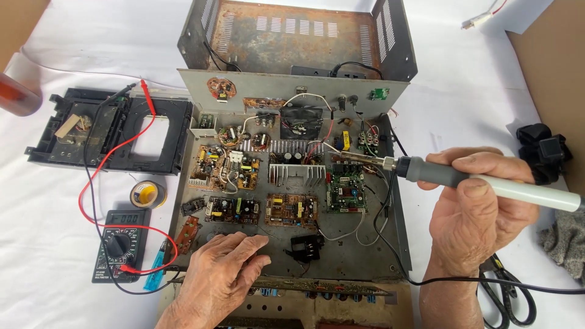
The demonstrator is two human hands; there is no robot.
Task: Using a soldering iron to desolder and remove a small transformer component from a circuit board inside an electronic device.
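The tabletop point(73, 49) in front of you is covered with a white cloth, with brown cardboard at its far corners. At its centre sits the largest item, an open metal chassis point(341, 256) with a rusted, vented rear cover point(292, 36) standing up behind it. Several circuit boards lie on the chassis floor, among them a green board point(346, 194) beside a finned heat sink point(297, 173).

To the left of the chassis lies a black plastic drive frame point(106, 129). Nearer you is a digital multimeter point(119, 245), its red and black leads looping across the cloth. A roll of yellow tape point(148, 194) sits between the frame and the multimeter.

Your right hand point(475, 213) grips the soldering iron point(463, 178) by its grey handle, fingers closed firmly around it. The iron lies nearly level, tip pointing left and ending just above the top edge of the green board; contact cannot be confirmed. Your left hand point(222, 274) rests flat on the front of the chassis floor, fingers spread and holding nothing.

The step in hand appears to be soldering work near the green board. The next move calls for a steady tip on one joint, kept clear of adjacent wires.
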